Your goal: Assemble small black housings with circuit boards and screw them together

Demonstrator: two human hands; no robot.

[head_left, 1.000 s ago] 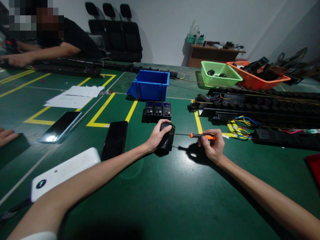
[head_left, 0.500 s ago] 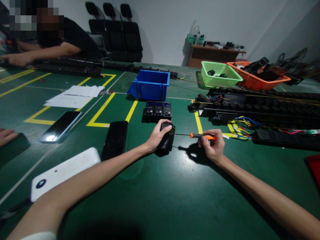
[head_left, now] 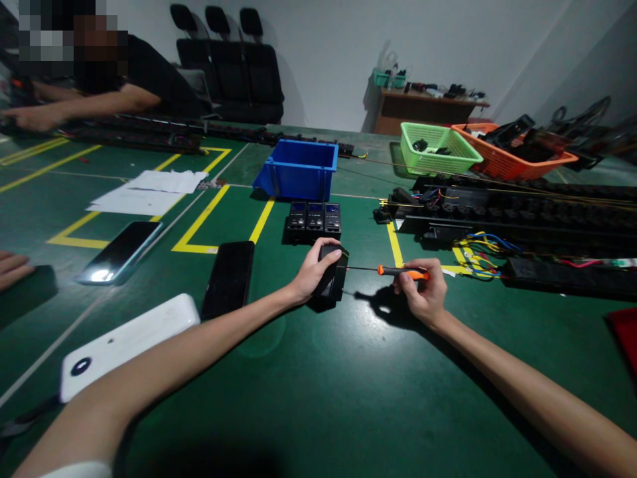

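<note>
My left hand [head_left: 314,271] is closed around a small black box-shaped device [head_left: 338,282], steadying it on the green table. My right hand [head_left: 425,292] grips the handle of an orange-and-black screwdriver [head_left: 404,272]. The screwdriver's thin shaft points left, with its tip at the right side of the black device; whether it sits in a screw is too small to tell. Just beyond my left hand, a block of three black modules [head_left: 314,222] with dark blue panels stands in front of a blue bin [head_left: 301,171].
On the left lie a black phone [head_left: 227,279], another phone [head_left: 122,251], a white device [head_left: 132,345] and papers [head_left: 149,191]. Long black rails with wires [head_left: 497,216] run along the right. Behind them are a green basket [head_left: 440,154] and an orange basket [head_left: 512,156]. A co-worker [head_left: 144,79] leans in at far left.
</note>
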